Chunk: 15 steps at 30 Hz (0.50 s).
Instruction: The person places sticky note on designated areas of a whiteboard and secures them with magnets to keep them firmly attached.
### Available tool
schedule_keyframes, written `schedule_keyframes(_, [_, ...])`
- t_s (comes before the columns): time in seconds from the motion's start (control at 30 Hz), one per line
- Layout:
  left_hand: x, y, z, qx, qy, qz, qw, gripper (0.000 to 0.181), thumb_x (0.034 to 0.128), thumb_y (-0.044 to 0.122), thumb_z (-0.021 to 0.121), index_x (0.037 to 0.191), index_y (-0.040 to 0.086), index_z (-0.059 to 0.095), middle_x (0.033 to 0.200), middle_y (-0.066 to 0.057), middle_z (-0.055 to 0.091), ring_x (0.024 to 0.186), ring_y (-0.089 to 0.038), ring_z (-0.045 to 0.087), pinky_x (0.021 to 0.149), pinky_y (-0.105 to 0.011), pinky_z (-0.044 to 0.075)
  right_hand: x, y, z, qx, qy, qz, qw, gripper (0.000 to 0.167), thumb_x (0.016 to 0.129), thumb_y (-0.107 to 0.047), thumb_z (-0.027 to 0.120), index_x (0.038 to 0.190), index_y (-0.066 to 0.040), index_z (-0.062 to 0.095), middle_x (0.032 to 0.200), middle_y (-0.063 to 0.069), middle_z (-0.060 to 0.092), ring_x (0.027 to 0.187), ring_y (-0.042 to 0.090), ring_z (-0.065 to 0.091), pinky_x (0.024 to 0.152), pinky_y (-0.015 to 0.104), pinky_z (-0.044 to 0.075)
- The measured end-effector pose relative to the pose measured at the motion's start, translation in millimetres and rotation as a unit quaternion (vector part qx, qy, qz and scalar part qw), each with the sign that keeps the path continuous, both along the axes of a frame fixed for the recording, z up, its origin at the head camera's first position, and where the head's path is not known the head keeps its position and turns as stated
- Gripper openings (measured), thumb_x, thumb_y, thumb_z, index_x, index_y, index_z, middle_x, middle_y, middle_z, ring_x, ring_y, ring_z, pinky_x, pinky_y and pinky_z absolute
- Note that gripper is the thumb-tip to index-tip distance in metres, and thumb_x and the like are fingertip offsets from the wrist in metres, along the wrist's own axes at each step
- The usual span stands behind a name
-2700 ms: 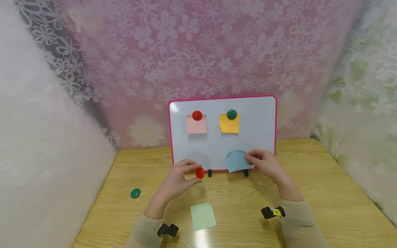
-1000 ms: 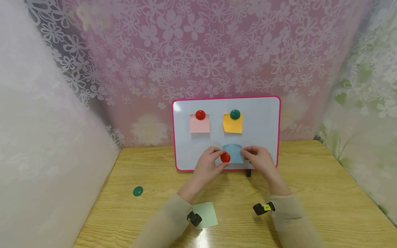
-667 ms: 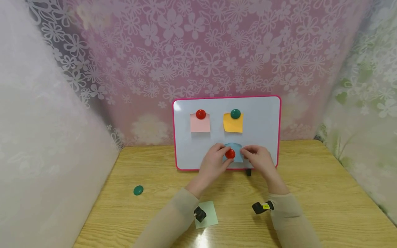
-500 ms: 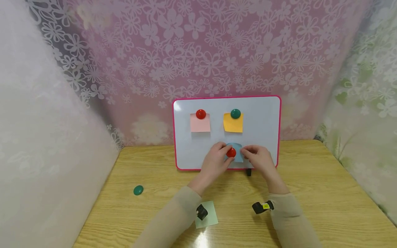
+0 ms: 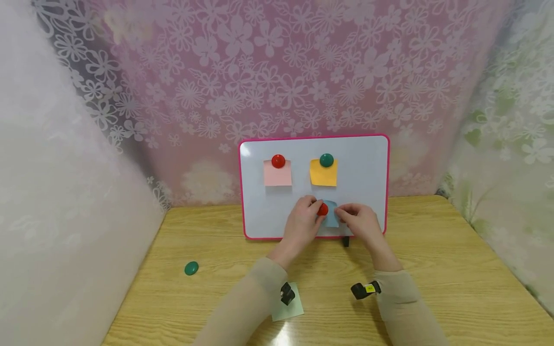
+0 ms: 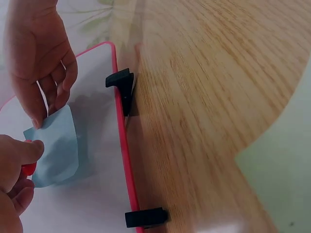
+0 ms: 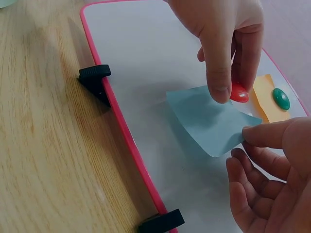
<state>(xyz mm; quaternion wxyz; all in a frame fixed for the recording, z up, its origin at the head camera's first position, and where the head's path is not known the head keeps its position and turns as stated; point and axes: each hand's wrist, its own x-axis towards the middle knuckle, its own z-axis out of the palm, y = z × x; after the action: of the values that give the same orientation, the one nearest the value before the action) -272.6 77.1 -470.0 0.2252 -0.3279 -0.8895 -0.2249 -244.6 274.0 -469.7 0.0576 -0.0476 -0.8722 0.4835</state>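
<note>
The blue note (image 7: 211, 121) sits above the lower edge of the whiteboard (image 5: 361, 168), just right of middle. The right hand (image 5: 362, 223) pinches its upper right corner; the left hand (image 5: 300, 221), to its left, pinches a red magnet (image 5: 323, 209) at the top edge. Whether they touch, I cannot tell.

No readable lettering
A small yellow label (image 5: 370, 289) stands on the black camera (image 5: 358, 291) at the right sleeve (image 5: 399, 299); the dark marks on it are too small and blurred to make out.
</note>
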Motion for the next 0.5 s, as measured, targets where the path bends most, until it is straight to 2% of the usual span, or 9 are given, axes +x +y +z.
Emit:
schedule_keyframes(0.2, [-4.4, 7.1, -0.3, -0.002, 0.018, 0.010, 0.9998, 0.034, 0.0983, 0.017, 0.081, 0.129, 0.004, 0.075, 0.118, -0.007, 0.067, 0.106, -0.021, 0.061, 0.097, -0.025, 0.054, 0.1, 0, 0.1, -0.003, 0.000, -0.004, 1.0000, 0.042, 0.106, -0.035, 0.068, 0.125, 0.002, 0.074, 0.114, 0.017, 0.075, 0.100, 0.031, 0.070, 0.081, 0.031, 0.056])
schedule_keyframes(0.5, [-8.0, 13.7, 3.4, -0.028, 0.014, 0.036, 0.9989, 0.036, 0.0975, 0.019, 0.082, 0.131, 0.006, 0.076, 0.118, -0.006, 0.066, 0.104, -0.020, 0.060, 0.096, -0.026, 0.054, -1.8, -1, -1.5, -0.011, -0.002, -0.005, 0.9999, 0.038, 0.106, -0.031, 0.069, 0.124, 0.002, 0.075, 0.111, 0.016, 0.076, 0.098, 0.030, 0.069, 0.080, 0.030, 0.055])
